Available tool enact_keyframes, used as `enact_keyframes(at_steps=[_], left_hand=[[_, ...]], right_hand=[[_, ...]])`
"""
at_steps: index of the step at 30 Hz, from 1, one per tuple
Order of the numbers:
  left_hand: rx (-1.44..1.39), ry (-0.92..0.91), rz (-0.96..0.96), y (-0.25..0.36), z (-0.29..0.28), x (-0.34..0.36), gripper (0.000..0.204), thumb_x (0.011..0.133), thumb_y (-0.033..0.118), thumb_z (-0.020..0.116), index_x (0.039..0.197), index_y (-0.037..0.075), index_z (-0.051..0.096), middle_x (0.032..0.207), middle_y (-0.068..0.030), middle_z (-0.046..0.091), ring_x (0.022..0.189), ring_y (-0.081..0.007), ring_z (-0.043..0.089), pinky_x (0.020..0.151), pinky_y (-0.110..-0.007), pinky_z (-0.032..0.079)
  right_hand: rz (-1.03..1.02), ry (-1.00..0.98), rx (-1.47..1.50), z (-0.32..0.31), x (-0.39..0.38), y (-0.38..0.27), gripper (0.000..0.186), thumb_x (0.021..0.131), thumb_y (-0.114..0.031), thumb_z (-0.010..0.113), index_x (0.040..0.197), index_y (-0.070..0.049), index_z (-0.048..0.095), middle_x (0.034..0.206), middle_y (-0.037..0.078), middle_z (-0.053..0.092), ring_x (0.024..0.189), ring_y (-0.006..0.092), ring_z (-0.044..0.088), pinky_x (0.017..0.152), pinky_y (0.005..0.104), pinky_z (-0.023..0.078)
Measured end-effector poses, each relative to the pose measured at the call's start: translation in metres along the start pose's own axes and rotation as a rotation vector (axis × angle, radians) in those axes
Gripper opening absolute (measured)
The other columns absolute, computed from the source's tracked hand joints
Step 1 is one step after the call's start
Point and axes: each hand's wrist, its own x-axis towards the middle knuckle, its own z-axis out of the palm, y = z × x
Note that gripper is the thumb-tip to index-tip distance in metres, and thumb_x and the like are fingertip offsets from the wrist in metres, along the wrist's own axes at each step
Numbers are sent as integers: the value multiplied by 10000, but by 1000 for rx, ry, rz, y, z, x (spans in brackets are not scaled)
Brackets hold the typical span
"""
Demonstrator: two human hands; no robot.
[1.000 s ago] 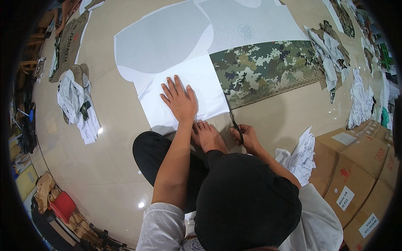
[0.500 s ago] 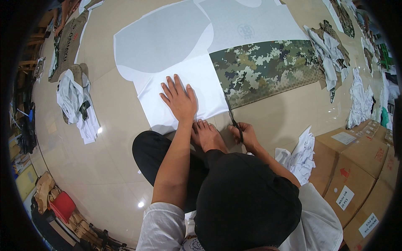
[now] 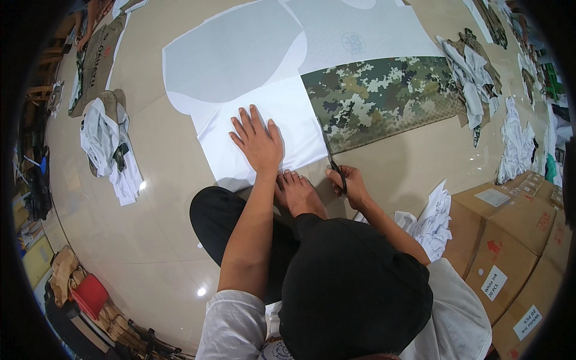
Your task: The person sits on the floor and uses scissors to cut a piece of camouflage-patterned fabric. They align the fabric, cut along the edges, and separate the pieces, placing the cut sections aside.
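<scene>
My left hand (image 3: 258,139) lies flat with its fingers spread on white fabric (image 3: 294,129) laid out on the floor. In my right hand (image 3: 351,183) is a pair of black scissors (image 3: 337,170), the fingers closed round the handles. Its blades reach up along the seam between the white fabric and a camouflage-printed fabric (image 3: 384,102); whether they are parted I cannot make out. Beyond these, pale grey shapes (image 3: 234,57) show on the white cloth. My bare foot (image 3: 300,195) rests by the fabric's near edge, between the two hands.
Cardboard boxes (image 3: 504,240) stand at the right, with crumpled white cloth (image 3: 433,222) beside them. Heaps of fabric scraps lie on the floor at the left (image 3: 108,144) and far right (image 3: 474,78). Another person's arm (image 3: 89,24) shows at the far left edge.
My right hand and the scissors have moved slightly forward, away from me, along the fabric's edge. My left hand stays pressed on the white fabric.
</scene>
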Motion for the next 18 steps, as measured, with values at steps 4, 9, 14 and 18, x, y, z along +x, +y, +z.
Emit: enact_keyframes(at_steps=[4,9,14,18], left_hand=[[7,-2,0,0,1,-1,648,1049,348,524,1636,101,403,1703,-216,326,1584,-485,218,1261,-671,134],[13,-11,-4,0,1,0,653,1050,350,523,1639,99,395,1705,-216,321,1587,-481,212,1264,-671,130],[17,-13,-2,0,1,-1,653,1053,353,520,1641,101,391,1705,-214,321,1590,-478,209,1265,-671,126],[19,-12,-1,0,1,-1,652,1054,352,517,1642,102,390,1705,-214,321,1590,-477,208,1265,-670,125]], right_hand=[[4,7,12,1,-1,-3,360,921,-344,821,784,-69,633,629,8,599,517,88,537,471,261,392],[12,7,5,-2,0,-1,357,915,-346,828,796,-65,641,631,7,598,510,88,534,465,261,395],[-3,-2,12,-4,1,3,357,911,-338,836,797,-61,643,628,10,600,509,87,536,461,259,399],[-10,-4,17,-4,0,3,331,920,-299,836,795,-62,642,626,7,600,505,82,534,457,254,399]])
